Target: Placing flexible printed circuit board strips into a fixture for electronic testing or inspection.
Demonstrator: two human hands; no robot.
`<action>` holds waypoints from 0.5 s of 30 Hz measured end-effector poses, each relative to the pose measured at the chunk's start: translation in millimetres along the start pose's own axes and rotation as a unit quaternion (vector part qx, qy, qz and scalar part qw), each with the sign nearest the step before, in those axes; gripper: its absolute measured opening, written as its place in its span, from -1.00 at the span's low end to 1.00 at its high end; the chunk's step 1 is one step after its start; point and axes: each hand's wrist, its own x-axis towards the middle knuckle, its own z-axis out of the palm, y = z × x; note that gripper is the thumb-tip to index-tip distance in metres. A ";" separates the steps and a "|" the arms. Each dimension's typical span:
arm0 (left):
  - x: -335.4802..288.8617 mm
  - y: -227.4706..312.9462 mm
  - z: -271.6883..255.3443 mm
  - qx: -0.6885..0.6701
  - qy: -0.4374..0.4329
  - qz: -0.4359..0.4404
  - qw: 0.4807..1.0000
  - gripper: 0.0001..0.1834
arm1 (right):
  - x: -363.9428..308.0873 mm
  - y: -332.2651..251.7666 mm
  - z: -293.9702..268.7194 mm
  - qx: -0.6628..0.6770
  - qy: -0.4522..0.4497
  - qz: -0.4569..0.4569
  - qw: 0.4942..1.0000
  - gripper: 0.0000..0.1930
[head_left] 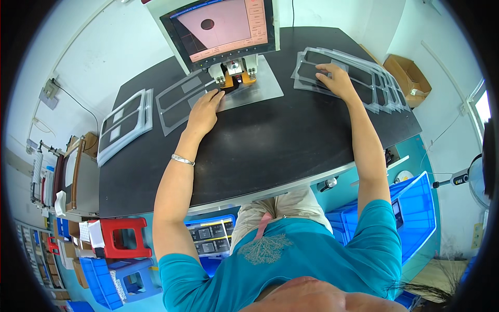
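My left hand (204,112) rests with fingers stretched on a clear plastic sheet (169,106) with dark windows and pale rectangles. This sheet lies partly on a silver metal plate (267,83), under the orange-and-black head (244,80) of a bench machine. The fingertips are close beside the orange parts. Further right, my right hand (337,82) reaches over a fanned stack of similar clear sheets (371,78). Its thumb and fingers are apart, near the upper sheet's left part; whether they touch it is hard to tell.
A monitor (223,26) showing a dark oval stands above the machine. Another sheet stack (126,125) lies at the left of the black table (270,151). A cardboard box (408,78) stands beyond its right edge. Blue crates (416,218) and a red stool (125,234) stand below.
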 end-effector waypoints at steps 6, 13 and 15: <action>0.5 0.7 1.3 0.041 0.030 -0.001 0.999 -0.49 | 0.5 -17.2 9.3 0.183 -0.093 0.062 0.977 -0.59; -4.2 15.0 -13.4 0.044 0.024 -0.021 0.998 -0.47 | -8.0 -69.4 20.5 0.339 -0.268 0.178 0.884 -0.48; -11.9 35.9 -20.1 -0.023 0.029 0.009 0.999 -0.43 | -10.6 -73.3 22.4 0.363 -0.314 0.213 0.851 -0.43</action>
